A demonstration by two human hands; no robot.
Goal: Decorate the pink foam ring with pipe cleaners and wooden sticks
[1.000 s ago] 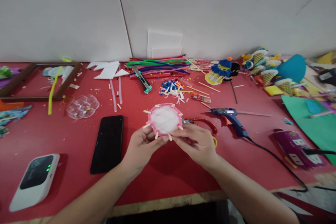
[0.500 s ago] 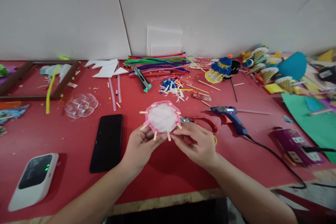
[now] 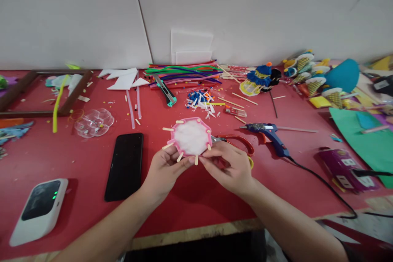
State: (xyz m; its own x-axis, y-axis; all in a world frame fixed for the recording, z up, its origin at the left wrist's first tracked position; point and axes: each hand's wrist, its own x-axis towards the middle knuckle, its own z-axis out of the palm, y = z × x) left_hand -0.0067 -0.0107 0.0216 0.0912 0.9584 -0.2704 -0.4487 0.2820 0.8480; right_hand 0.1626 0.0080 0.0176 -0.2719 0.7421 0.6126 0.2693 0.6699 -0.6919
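Between my hands is a small pink-rimmed craft piece (image 3: 190, 136) with a white, fluffy-looking middle and several short wooden sticks standing out around its edge. My left hand (image 3: 164, 170) pinches its lower left edge, thumb along the bottom. On the lower right edge, my right hand (image 3: 231, 166) grips it between thumb and fingers. The piece is held above the red table, its white face turned up toward me. Behind my right hand lie red-handled scissors (image 3: 245, 142), partly hidden by it.
A blue glue gun (image 3: 272, 135) with a cord lies to the right. On the left are a black phone (image 3: 124, 166) and a white device (image 3: 39, 211). Farther back are a box cutter (image 3: 166, 91), pipe cleaners (image 3: 184, 74), paper scraps (image 3: 199, 101) and a blue-topped craft figure (image 3: 259, 78).
The pink-rimmed piece has tilted and turned slightly, its sticks shifting a little to the left. Both hands keep their hold with barely any movement.
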